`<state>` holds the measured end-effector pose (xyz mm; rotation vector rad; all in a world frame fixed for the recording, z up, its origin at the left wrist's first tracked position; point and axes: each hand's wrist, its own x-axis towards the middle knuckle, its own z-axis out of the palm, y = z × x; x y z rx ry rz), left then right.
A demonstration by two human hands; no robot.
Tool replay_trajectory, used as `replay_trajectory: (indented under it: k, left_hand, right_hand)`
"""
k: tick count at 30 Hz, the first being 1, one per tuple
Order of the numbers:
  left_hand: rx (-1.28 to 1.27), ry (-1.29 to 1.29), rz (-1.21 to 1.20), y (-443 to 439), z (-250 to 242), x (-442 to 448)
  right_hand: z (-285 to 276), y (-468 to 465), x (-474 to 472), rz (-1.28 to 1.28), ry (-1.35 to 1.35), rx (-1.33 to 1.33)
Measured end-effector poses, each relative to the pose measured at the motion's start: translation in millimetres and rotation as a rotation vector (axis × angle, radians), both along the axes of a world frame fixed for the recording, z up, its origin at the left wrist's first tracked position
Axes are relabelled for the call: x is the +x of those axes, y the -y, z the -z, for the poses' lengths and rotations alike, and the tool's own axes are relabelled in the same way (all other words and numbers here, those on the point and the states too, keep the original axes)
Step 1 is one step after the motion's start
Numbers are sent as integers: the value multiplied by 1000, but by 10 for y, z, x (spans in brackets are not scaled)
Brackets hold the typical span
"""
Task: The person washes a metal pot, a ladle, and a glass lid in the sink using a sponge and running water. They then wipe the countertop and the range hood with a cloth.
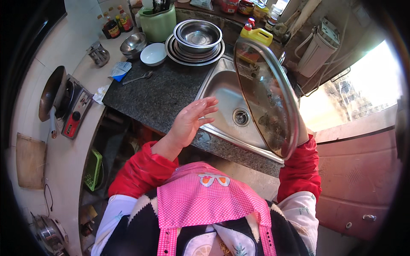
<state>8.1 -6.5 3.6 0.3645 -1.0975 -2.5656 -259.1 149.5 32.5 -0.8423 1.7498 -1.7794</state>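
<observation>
A glass pot lid with a metal rim [266, 99] is held tilted on edge over the right part of the stainless steel sink [221, 86]. My right hand is mostly hidden behind the lid; part of it shows dimly through the glass, and its wrist [302, 129] comes out at the lid's right edge. My left hand [192, 118] is raised at the sink's left front edge, fingers apart, with nothing in it. The drain [241, 117] shows between my left hand and the lid. Water drops or wet marks show on the glass.
Stacked metal basins [197, 40], a white bowl [153, 54] and metal bowls [134, 44] stand behind on the dark counter [150, 99], near a spoon [137, 78]. A yellow jug [259, 35] stands behind the sink. At left are a portable gas stove [77, 112] and a wok [53, 92].
</observation>
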Motion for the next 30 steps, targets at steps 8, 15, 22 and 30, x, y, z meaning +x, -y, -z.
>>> replay_trajectory:
  k: [8,15,22,30]
  left_hand:
    - [27,78,-132,-151,148,261]
    - [78,212,-261,-218,326,673]
    - [54,199,-315,-58,227,763]
    - [15,153,-406,353,194,1202]
  right_hand:
    - [391,-261,-593,-115,-386,-68]
    - [228,-127,-264,-84,-709,-53]
    - [271,-106,-474,-102,-140,-17]
    - [-195,145,499,-2,-556,207]
